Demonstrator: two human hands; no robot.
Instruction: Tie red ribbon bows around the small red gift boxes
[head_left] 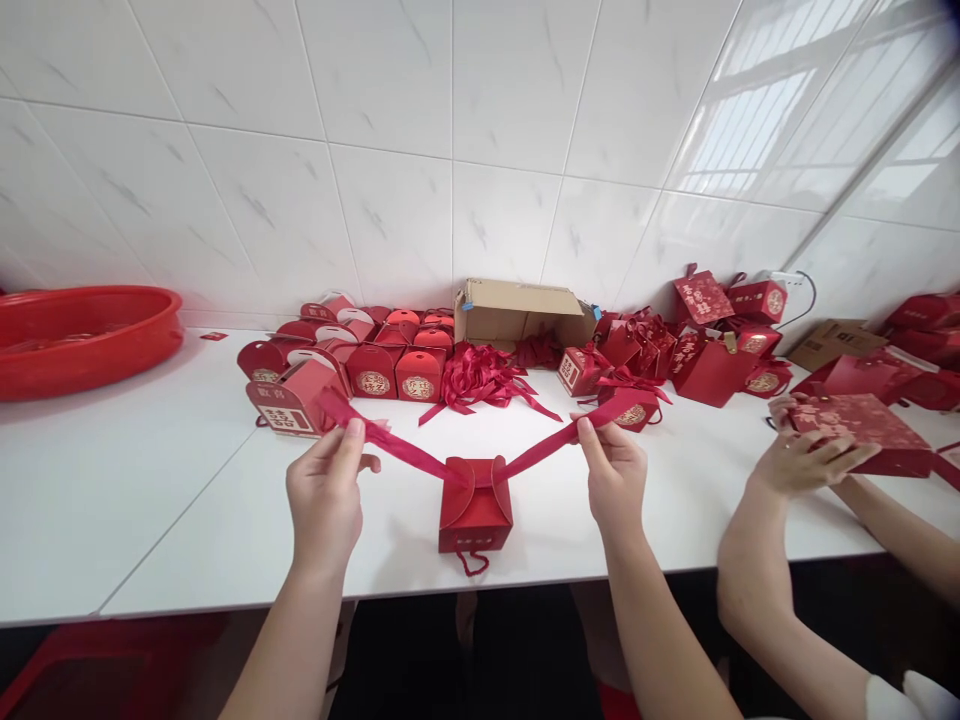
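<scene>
A small red gift box (pixel 475 508) stands on the white table near its front edge, with a twisted cord loop hanging at its front. A dark red ribbon (pixel 409 452) runs through the box's top and spreads upward to both sides in a V. My left hand (pixel 330 480) pinches the ribbon's left end between thumb and fingers. On the other side, my right hand (pixel 611 468) pinches the right end the same way. Neither hand touches the box. Beyond it lies a heap of loose ribbons (pixel 484 378).
Several red gift boxes (pixel 375 372) stand at the back left, beside an open cardboard box (pixel 525 300). More boxes with bows (pixel 637 345) fill the back right. A red basin (pixel 90 340) sits far left. At right, a co-worker's hands (pixel 806 455) hold a larger red box (pixel 862 430).
</scene>
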